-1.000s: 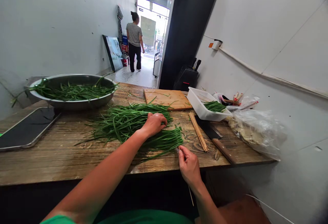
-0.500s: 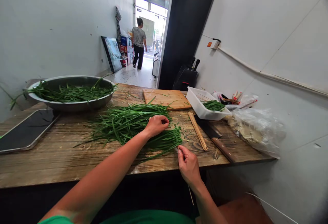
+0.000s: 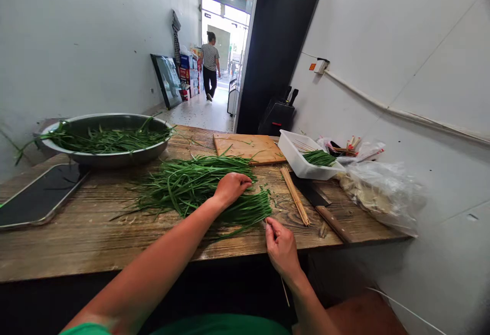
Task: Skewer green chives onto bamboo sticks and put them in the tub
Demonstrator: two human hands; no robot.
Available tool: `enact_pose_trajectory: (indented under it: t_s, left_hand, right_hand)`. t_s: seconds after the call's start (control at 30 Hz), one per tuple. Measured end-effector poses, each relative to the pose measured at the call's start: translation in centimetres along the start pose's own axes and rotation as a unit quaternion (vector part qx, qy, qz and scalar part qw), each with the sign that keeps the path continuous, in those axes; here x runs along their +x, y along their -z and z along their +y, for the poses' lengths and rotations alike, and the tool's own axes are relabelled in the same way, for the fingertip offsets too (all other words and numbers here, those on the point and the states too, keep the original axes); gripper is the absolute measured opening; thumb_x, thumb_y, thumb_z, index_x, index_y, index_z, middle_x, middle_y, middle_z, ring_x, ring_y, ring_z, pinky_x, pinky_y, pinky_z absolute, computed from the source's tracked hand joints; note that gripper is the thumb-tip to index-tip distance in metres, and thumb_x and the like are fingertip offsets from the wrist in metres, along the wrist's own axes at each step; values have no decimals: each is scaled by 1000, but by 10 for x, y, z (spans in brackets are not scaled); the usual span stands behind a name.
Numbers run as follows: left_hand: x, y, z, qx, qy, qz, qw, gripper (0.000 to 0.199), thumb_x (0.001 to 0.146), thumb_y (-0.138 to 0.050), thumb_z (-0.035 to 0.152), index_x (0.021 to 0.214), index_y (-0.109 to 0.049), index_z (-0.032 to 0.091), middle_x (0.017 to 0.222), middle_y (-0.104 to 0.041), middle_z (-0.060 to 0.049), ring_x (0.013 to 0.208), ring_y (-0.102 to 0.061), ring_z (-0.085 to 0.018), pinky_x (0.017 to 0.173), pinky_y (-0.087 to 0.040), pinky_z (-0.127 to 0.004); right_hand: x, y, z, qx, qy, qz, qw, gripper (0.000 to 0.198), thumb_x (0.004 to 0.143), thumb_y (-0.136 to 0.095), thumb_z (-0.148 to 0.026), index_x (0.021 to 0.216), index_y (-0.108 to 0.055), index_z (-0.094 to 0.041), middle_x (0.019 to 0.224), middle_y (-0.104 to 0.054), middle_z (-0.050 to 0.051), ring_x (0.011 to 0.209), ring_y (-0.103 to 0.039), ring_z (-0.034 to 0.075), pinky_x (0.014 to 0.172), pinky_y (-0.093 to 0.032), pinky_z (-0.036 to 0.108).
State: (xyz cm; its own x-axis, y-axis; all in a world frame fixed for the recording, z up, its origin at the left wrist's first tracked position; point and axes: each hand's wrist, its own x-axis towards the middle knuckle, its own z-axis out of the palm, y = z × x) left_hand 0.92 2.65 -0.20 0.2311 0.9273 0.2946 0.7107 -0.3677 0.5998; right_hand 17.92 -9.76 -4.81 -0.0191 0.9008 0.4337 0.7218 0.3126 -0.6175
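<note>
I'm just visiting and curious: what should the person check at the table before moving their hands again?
1. Stick held: ok; the right hand grips a thin stick, its lower end showing below.
2. Left hand free: cannot tell; it is curled over the greens, its fingertips too small to judge.
3. Greens tidy: not ok; the right-hand ends are fairly even, but leaves spread loosely on the left.
4. Spare sticks nearby: ok, bundled right of the greens.
5. Knife well inside the table: not ok; its handle reaches the near edge.
</note>
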Motion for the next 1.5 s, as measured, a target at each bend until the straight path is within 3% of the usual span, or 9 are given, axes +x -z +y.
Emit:
enact_pose_trajectory:
  t_s: [0.2,0.37,0.53,0.73,1.07,1.5]
  left_hand:
    - [3,1,-3,31,-54,-8,998,26,78,-46,29,86,-69,18,84,-67,-4,79,-58,-16,74,-41,-23]
    - [5,2,-3,25,-55,-20,998,29,78,-42,19,92,-67,13,93,-66,-7,87,-58,-17,81,-41,-25]
    - [3,1,-1,-38,-26,-36,998,23,70,-51,20,88,-67,16,82,-68,-2,73,-59,-14,69,-43,-23]
    - [2,-1,6,-50,-24,5,998,16,68,-51,21,73,-66,15,68,-65,0,62,-55,-12,60,-39,-21]
    - [2,-8,6,-106,6,-12,994,18,66,-54,25,74,-67,16,67,-65,1,63,-54,-12,60,-38,-21]
    - [3,-11,7,-139,1,-13,990,15,65,-54,24,71,-65,15,62,-61,1,58,-51,-10,57,-38,-20]
  right_hand:
    - [0,1,-1,3,-9,-5,1000,31,83,-38,-24,98,-63,-13,82,-69,9,67,-64,18,57,-47,23]
    - [0,2,-2,10,-22,-19,1000,32,83,-38,-25,100,-62,-12,82,-69,8,65,-63,17,57,-46,24]
    - [1,3,-3,7,-20,-20,1000,32,83,-37,-25,98,-62,-12,80,-68,7,66,-63,17,56,-45,23]
    - [2,3,-3,5,-20,-19,1000,32,83,-38,-25,98,-63,-12,80,-69,7,59,-61,16,55,-45,24]
    - [1,1,0,12,-20,-23,999,34,83,-37,-26,100,-63,-12,84,-69,9,66,-64,18,53,-46,22]
    - [1,2,-2,8,-5,-9,1000,31,83,-39,-23,99,-64,-13,88,-69,9,76,-65,19,63,-49,24]
